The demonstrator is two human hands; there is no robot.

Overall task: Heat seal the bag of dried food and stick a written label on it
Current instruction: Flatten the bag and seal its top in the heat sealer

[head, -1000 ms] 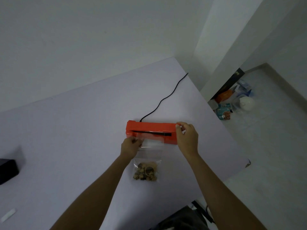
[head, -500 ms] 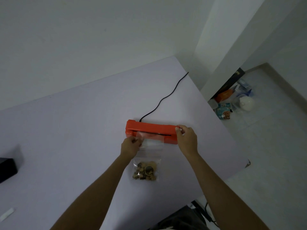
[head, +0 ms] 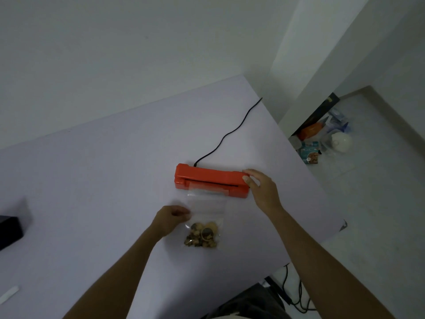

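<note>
A clear plastic bag (head: 207, 208) lies flat on the pale table (head: 103, 180), with dried food (head: 202, 234) bunched at its near end. Its open top sits in the slot of the orange heat sealer (head: 207, 176). My left hand (head: 171, 218) pinches the bag's left edge, just above the food. My right hand (head: 259, 189) grips the sealer's right end, thumb on the front and fingers over the top. No label is on the bag.
The sealer's black cord (head: 230, 134) runs to the table's far right corner. A black box (head: 9, 231) sits at the left edge and a white strip (head: 9, 293) lies at lower left. Clutter (head: 322, 143) stands on the floor past the table's right edge.
My left hand slid back along the bag's left edge, away from the sealer toward the food. My right hand stayed on the sealer's right end.
</note>
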